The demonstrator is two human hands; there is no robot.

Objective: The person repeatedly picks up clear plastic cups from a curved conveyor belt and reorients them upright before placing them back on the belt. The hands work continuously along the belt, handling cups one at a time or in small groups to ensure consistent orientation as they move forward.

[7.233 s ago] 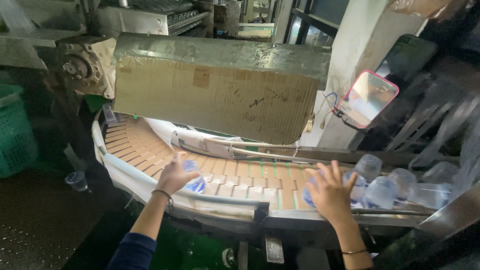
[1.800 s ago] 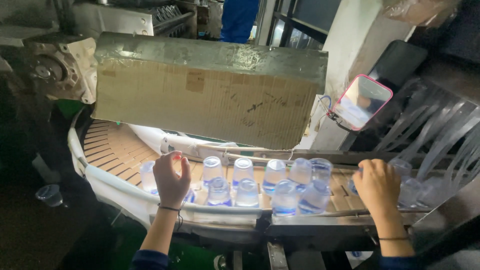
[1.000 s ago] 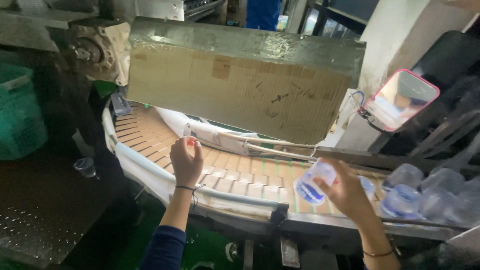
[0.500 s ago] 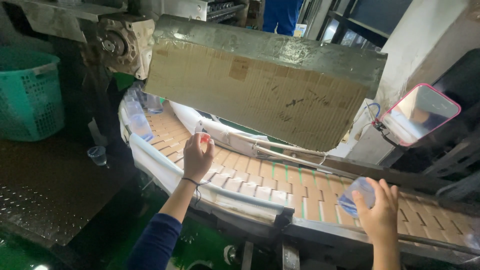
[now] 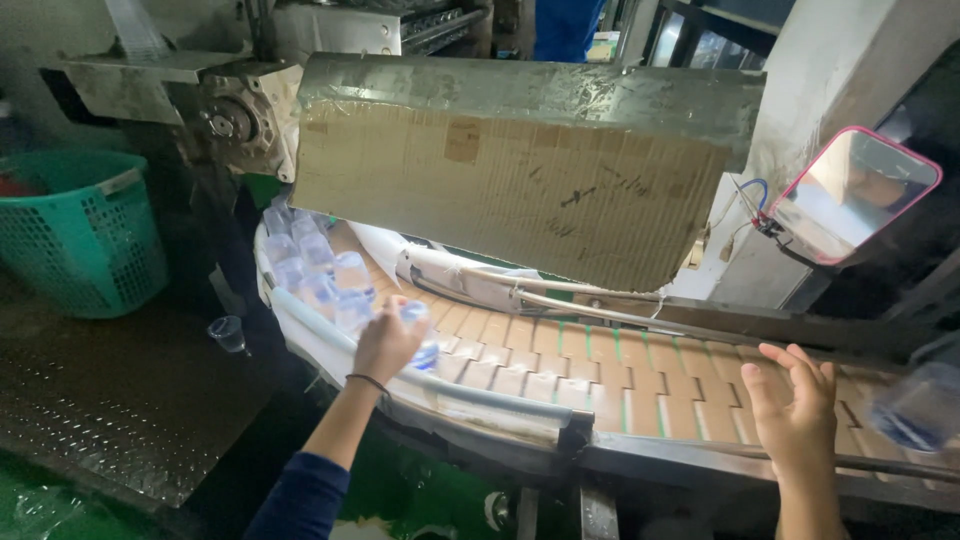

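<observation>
The left hand is curled over a clear cup with a blue base, fingers bent round its top and side, so it looks to be gripping that cup, though the fingertips are hidden behind it. Just beyond the hand, up the curve of the belt, a cluster of the same cups stands packed together, touching one another and reaching back under the cardboard-faced cover where the belt comes out of the machine. Judging from how they lie, these cups have reached the bend and are being gathered or steadied there; none has got past the hand, and the long stretch of tan slats between the two hands lies bare. The white guide rail runs along the near edge of the belt, right under the left wrist. The right hand is well apart, down the belt, held flat and wide open with fingers spread, palm turned toward the belt and touching nothing. Just past it, at the edge of view, a blurred clear cup with blue in it shows; whether it rests on the belt or on something else I cannot tell. Farther out, a lone cup stands on the dark plate floor below the left hand, a teal basket sits beyond that to the left, and a pink-cased phone hangs tilted above the right hand.
</observation>
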